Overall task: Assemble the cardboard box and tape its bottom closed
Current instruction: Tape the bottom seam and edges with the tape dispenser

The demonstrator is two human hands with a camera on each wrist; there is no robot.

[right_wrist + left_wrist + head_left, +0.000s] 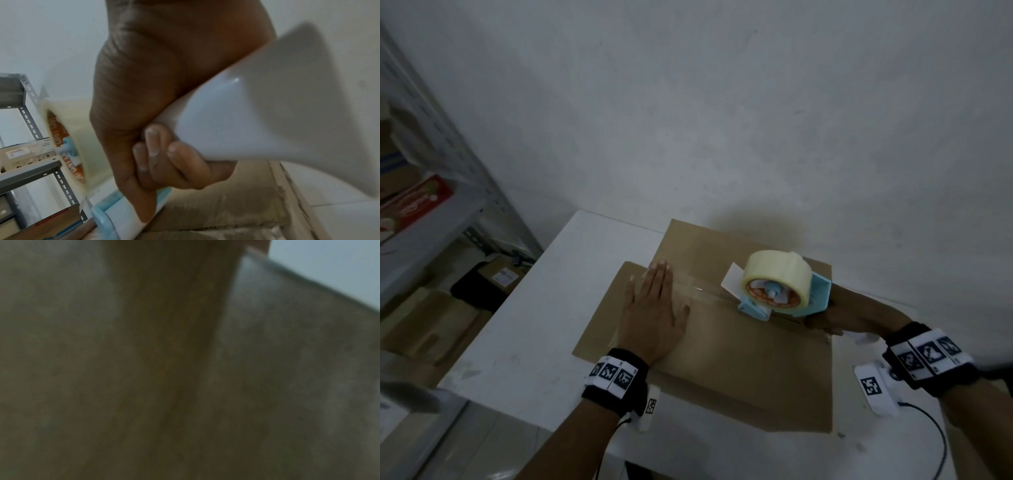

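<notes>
A brown cardboard box [750, 363] stands on the white table [510, 325], its closed flaps facing up. My left hand [654, 308] lies flat with straight fingers on the flaps near the box's left end, over the seam. My right hand [839, 315] grips the white handle [257, 123] of a light blue tape dispenser [784, 291] that carries a roll of clear tape [777, 274]. The dispenser's front rests on the seam near the box's middle. A strip of clear tape [698, 287] runs along the seam from my left fingers to the dispenser. The left wrist view is dark and blurred.
A grey metal shelf rack [441, 192] with boxes stands at the left, also in the right wrist view as the rack [28, 146]. More cartons [431, 325] lie on the floor below it. The pale wall [722, 102] rises right behind the table.
</notes>
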